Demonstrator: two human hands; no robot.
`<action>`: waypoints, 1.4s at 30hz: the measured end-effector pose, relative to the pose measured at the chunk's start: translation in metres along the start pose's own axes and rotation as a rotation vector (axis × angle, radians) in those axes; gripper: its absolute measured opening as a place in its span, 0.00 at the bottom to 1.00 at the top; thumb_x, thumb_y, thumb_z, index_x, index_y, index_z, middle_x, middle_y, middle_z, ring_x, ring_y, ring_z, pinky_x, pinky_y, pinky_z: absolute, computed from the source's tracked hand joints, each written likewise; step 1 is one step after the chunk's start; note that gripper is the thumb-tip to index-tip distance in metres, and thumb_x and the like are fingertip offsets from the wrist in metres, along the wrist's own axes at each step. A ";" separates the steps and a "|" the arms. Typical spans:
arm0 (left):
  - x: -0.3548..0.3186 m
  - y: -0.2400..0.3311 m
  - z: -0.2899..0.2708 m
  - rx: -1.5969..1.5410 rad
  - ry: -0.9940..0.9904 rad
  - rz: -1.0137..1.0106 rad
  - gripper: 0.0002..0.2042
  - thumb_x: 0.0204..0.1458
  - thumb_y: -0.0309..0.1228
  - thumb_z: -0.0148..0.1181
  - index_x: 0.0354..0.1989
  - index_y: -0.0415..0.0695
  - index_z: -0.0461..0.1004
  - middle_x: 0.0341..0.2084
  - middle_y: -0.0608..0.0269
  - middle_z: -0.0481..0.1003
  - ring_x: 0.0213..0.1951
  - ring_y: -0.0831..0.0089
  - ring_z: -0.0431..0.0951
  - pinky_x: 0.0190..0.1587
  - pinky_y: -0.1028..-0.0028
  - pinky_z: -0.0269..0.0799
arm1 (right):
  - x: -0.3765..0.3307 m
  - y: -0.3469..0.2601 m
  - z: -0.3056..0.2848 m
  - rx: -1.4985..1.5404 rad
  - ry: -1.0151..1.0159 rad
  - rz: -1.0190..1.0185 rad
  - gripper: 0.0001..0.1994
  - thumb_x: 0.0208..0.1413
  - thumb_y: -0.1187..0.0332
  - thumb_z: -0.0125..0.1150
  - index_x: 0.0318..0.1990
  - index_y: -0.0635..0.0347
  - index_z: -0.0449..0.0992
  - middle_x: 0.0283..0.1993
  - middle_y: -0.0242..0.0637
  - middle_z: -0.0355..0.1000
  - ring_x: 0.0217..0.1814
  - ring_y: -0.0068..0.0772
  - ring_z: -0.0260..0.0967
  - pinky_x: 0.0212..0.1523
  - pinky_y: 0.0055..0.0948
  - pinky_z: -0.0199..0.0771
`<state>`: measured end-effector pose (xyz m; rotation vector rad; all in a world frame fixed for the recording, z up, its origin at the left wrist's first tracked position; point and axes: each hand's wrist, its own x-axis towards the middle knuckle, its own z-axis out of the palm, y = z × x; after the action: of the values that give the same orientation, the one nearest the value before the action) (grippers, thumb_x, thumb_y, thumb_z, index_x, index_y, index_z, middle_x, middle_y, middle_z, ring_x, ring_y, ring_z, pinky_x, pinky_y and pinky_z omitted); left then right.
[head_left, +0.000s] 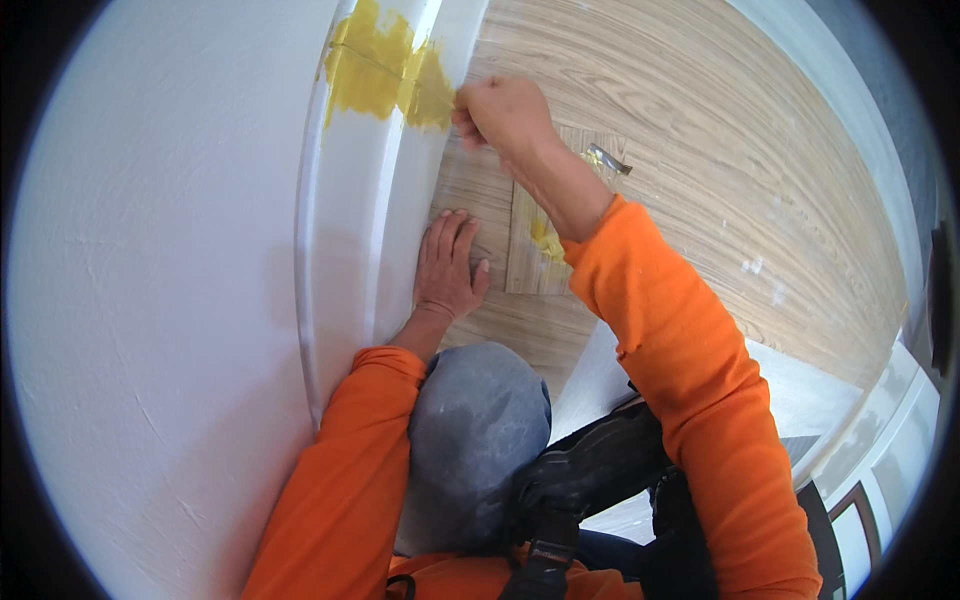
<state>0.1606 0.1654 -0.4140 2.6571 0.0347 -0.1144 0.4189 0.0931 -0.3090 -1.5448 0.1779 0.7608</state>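
Note:
A yellow patch of what looks like filler (370, 70) is spread across the white moulded trim (345, 180) that runs along the wall. My right hand (505, 115) is closed at the right edge of this patch, its fingers curled toward the trim. Anything inside those fingers is hidden. My left hand (452, 265) lies with fingers stretched out on the wood-grain surface (690, 90), close beside the trim. Partly under my right forearm is a small wood-grain board (525, 255) with yellow smears. A flat metal blade (607, 158), perhaps a scraper, lies at its far end.
A white wall (160, 250) fills the left side. My knee in faded blue-grey cloth (480, 430) stands between my arms, with a black strap (600, 450) beside it. White panelled woodwork (890, 450) is at the lower right. White specks (752, 266) mark the wood-grain surface.

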 end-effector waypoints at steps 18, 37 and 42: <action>-0.001 0.003 -0.004 -0.005 0.005 -0.006 0.34 0.56 0.34 0.61 0.72 0.43 0.59 0.72 0.48 0.57 0.76 0.45 0.53 0.79 0.49 0.48 | 0.004 -0.067 -0.007 0.112 0.020 -0.174 0.08 0.56 0.70 0.65 0.30 0.69 0.79 0.26 0.38 0.76 0.24 0.29 0.72 0.30 0.30 0.78; 0.000 0.000 -0.001 0.016 0.003 -0.017 0.34 0.55 0.34 0.61 0.72 0.42 0.60 0.72 0.47 0.58 0.75 0.44 0.53 0.79 0.48 0.49 | -0.022 -0.030 -0.004 0.013 -0.008 0.055 0.10 0.53 0.71 0.64 0.22 0.63 0.76 0.20 0.36 0.72 0.22 0.28 0.69 0.24 0.28 0.67; 0.004 0.004 -0.001 0.002 0.016 0.014 0.35 0.56 0.34 0.61 0.73 0.42 0.59 0.72 0.47 0.58 0.76 0.45 0.53 0.79 0.49 0.49 | 0.049 -0.060 -0.032 0.187 0.056 0.008 0.09 0.55 0.74 0.62 0.23 0.65 0.76 0.21 0.38 0.71 0.21 0.30 0.68 0.22 0.30 0.68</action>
<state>0.1648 0.1619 -0.4117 2.6595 0.0206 -0.0883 0.4997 0.0885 -0.2885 -1.3889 0.2888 0.6877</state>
